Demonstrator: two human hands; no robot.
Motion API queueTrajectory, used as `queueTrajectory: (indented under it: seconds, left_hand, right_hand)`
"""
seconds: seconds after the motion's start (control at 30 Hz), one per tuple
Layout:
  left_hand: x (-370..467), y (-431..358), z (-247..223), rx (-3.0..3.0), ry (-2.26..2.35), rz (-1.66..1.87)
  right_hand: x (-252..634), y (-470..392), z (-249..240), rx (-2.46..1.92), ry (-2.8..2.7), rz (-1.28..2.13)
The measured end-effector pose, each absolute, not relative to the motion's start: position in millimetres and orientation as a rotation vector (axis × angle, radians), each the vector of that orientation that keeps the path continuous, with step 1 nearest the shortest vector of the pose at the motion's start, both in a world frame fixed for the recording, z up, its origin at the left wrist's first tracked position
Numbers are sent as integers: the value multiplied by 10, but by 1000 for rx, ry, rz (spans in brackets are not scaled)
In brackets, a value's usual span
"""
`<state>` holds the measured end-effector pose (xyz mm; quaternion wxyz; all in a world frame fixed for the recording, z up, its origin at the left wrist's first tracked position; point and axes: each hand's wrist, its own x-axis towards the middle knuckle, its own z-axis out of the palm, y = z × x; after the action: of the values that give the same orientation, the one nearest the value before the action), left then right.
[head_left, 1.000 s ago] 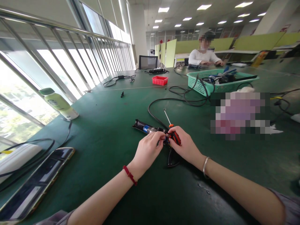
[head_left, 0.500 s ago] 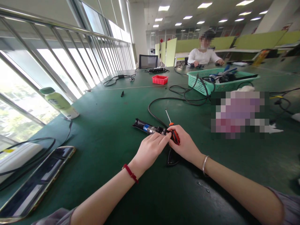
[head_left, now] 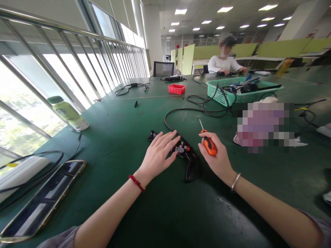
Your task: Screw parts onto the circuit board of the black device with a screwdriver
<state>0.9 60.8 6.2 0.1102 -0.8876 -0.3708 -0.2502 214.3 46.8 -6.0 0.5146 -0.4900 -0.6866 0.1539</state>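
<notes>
- Tool (head_left: 182,150), black with a pistol-like handle (head_left: 190,171), lies on the green table (head_left: 155,213), between the two hands and partly under the left one.
- Its middle is open: a grey part (head_left: 179,149) and some coloured wires (head_left: 190,156) are bare. By that, I judge the inside laid open, and the closing of the body not yet done.
- Whether any screw has been loosened or tightened is too small to tell, so how much is left inside stays unclear.
- Left hand (head_left: 157,153) spreads flat above the left part of the tool, fingers apart and gripping nothing; whether it touches the tool I cannot tell.
- Right hand (head_left: 217,160), just right of the tool, is closed around an orange and black screwdriver (head_left: 209,146). The blade points away beyond the tool and touches no part of it, so no screw is being turned at this moment.
- Beyond the tool, a black cable (head_left: 181,109) curves towards a loaded green basket (head_left: 219,99) at far right.
- Also beyond the tool are a red box (head_left: 177,89) and, further left, a small black piece (head_left: 136,103); what that is I cannot tell.
</notes>
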Motion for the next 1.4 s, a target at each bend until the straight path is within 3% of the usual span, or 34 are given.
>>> queueTrajectory:
  seconds: [0.23,0.63,1.4]
  left_hand:
    - [-74,769,-75,-2673,-1251,-440]
    - [51,625,-45,-2455,-1567,-523]
    - [-11,702,-36,-2581,-1543,-580]
  right_hand:
    - [2151,259,76,-941,-1436,532]
    - [2241,190,146,-921,-1456,711]
    - [2273,187,186,-951,-1464,632]
